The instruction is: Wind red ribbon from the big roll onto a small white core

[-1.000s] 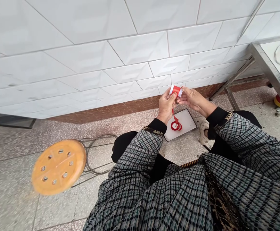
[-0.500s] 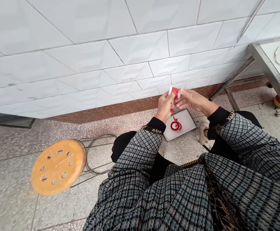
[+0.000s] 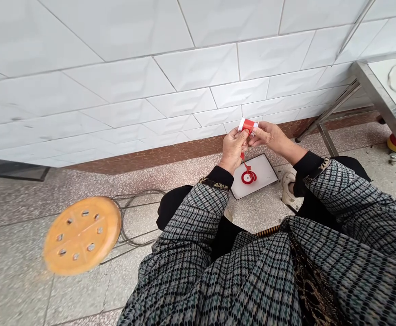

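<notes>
Between my hands is a white spool point(image 3: 248, 124) wound with red ribbon, held tilted in front of the wall. My left hand point(image 3: 232, 147) is closed on its left side, the thumb pressed on the red winding. At the other end, my right hand point(image 3: 269, 137) grips the spool between thumb and fingers; some of its fingers are hidden behind. A strip of red ribbon point(image 3: 247, 167) hangs from my left hand to a red ribbon roll point(image 3: 248, 177), which lies on a white tray-like board point(image 3: 262, 174) with a dark edge on the floor.
An orange stool point(image 3: 82, 235) with a round holed seat and metal legs is on the left. To the right stands a metal-framed table point(image 3: 378, 90). White wall tiles point(image 3: 198, 63) rise ahead. Scraps and a red-and-yellow object point(image 3: 395, 144) lie on the floor at right.
My right hand's fingers, spread beside the spool before, have closed on its right end. The spool has turned slightly, showing more of its red winding. The ribbon roll below has barely shifted.
</notes>
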A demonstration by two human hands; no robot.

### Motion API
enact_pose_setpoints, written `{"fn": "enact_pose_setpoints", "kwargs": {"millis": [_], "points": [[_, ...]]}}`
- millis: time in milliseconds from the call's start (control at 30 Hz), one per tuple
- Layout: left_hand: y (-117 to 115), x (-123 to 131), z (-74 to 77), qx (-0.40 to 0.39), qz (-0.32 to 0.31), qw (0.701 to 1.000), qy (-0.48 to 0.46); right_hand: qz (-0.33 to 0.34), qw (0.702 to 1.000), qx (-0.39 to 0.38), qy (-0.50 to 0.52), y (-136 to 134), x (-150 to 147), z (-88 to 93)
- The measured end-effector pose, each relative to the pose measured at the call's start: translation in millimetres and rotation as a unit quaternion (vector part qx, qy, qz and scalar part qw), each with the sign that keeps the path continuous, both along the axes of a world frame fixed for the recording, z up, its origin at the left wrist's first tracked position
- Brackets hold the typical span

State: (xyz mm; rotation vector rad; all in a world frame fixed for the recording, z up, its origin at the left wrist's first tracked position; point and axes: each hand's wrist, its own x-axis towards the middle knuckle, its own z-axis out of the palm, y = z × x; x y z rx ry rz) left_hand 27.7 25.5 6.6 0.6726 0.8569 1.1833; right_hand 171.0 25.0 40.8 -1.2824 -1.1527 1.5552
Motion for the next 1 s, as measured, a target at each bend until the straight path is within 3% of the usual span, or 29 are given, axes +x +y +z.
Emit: {"fn": "enact_pose_setpoints", "kwargs": {"millis": [433,767,867,1000], "points": [[-0.9,0.3,3.9,0.011,-0.004,1.0,0.002,-0.043,0.974,-0.16,0.155,-6.6,-3.3,15.4],[0.7,-4.8,3.9,0.018,-0.051,0.998,-0.022,0.012,0.936,-0.276,0.218,-0.8,5.6,13.4],[1.8,-4.1,0.7,0.009,-0.054,0.998,-0.025,0.023,0.952,-0.253,0.169,-2.1,7.4,13.2],[4.3,-1.2,-4.6,0.009,-0.027,0.999,-0.042,0.046,0.988,-0.118,0.091,-6.2,6.2,7.7]]}}
